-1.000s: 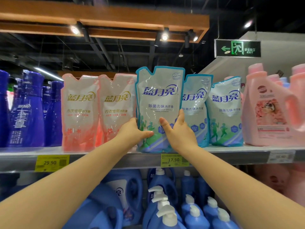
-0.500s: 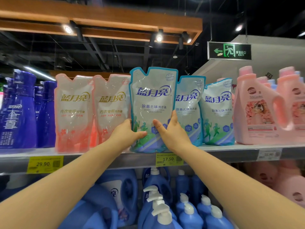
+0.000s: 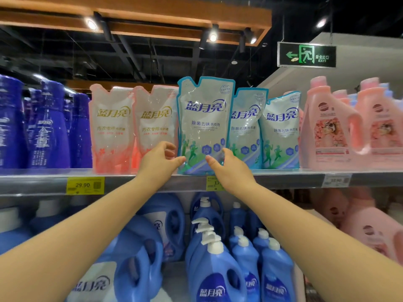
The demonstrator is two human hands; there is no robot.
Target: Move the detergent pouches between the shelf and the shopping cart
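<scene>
Both bare forearms reach up to the front of the shelf (image 3: 283,179), a grey, flat-lipped board. The left hand (image 3: 160,163) has its thumb tip on the lower left edge of the front blue pouch (image 3: 204,127). Its fingers (image 3: 171,149) are loosely curled just beside that edge, in front of a pink pouch; whether they grip anything cannot be told. The right hand (image 3: 231,171) pinches the pouch's lower right corner, with the thumb on the printed face and the fingers curled round the side edge.

Between the two hands the pouch stands upright with its base on the shelf's front lip. It is a soft, glossy, crinkled film bag with a teal border, a notched top and blue lettering over green running figures.

Just behind and to its right stand two more blue pouches (image 3: 280,131) of the same print, the nearer one partly overlapped by the front pouch. To the left are two pink pouches (image 3: 111,127), translucent and wrinkled, with gold lettering. Beyond those are tall dark blue bottles (image 3: 48,131), smooth and waisted. At the far right stand rigid pink jugs (image 3: 331,127) with moulded handles.

A yellow price tag (image 3: 85,185) is fixed to the shelf lip. Blue pump bottles (image 3: 216,258) with white nozzles fill the level below. A green exit sign (image 3: 306,54) hangs overhead.
</scene>
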